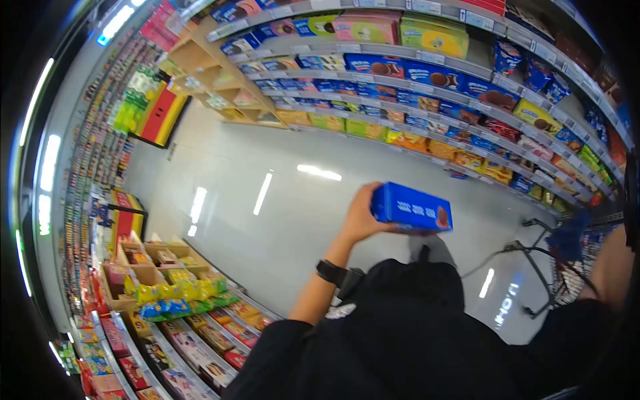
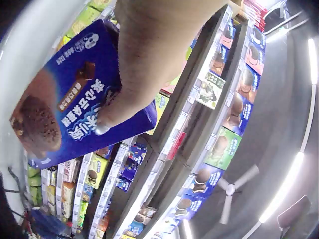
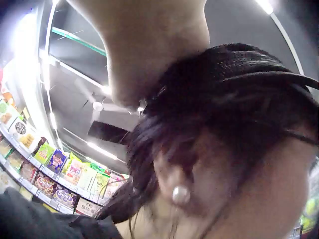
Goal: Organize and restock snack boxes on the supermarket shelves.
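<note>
A blue box [image 1: 417,208] of chocolate cookies is held out in front of the body by my left hand [image 1: 362,217], which grips it by one end. In the left wrist view the thumb of the left hand [image 2: 152,55] lies across the printed face of the box [image 2: 75,107], where a dark round cookie is pictured. My right hand [image 3: 149,45] is raised against the dark hair [image 3: 199,94] at the side of the head; its fingertips are hidden. Only the right forearm [image 1: 608,267] shows at the right edge of the head view.
Shelves [image 1: 373,57] of boxed and bagged snacks run along the far side of the aisle. More snack shelves [image 1: 177,333] stand at the lower left. A shopping cart [image 1: 543,267] is at the right, on the shiny grey floor [image 1: 233,173].
</note>
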Demonstrator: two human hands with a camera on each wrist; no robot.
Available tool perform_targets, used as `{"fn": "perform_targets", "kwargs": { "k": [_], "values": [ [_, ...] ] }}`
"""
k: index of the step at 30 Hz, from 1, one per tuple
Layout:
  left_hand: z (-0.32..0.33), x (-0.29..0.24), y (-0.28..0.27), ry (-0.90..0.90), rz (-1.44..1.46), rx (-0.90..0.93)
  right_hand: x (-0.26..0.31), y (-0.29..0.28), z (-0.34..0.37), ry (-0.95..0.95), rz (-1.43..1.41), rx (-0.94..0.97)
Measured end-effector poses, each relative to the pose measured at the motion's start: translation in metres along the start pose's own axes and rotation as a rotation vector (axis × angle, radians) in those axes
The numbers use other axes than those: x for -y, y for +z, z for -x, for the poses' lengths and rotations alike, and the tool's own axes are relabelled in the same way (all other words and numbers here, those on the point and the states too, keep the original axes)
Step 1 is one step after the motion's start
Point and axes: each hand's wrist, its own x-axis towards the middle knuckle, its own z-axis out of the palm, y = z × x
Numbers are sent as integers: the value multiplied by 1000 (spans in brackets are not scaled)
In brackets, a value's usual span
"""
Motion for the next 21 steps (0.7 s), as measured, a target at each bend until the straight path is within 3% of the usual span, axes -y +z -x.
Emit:
{"fn": "perform_targets", "kwargs": {
  "k": [1,3,6,7,9,12,13,15,16,21],
  "values": [
    [-12,-4,1,57,62,-95,-12,3,6,45,14,-18],
    [-38,-4,-2,-5,113,-128,-41,13,30,219,20,-84],
    [-90,5,3,79,558,-250,-91,59,83,632,-95,-193],
    [-112,2,2,56,661,-207,-109,83,106,762,-217,-162],
    [-157,-9,-1,11,849,-102,-138,136,150,985,-522,-25],
    [-228,-24,15,-238,1032,-29,-178,183,183,1269,-1253,477],
    [-248,-26,18,-305,1045,14,-187,214,212,1297,-1303,159],
    [-289,-21,21,-452,1062,98,-214,219,204,1471,-1445,-210],
    [-306,-8,26,-468,1024,145,-235,210,195,1638,-1553,-260],
    [-354,-47,12,-397,1024,237,-296,202,181,1720,-1624,-397]
  ]
}}
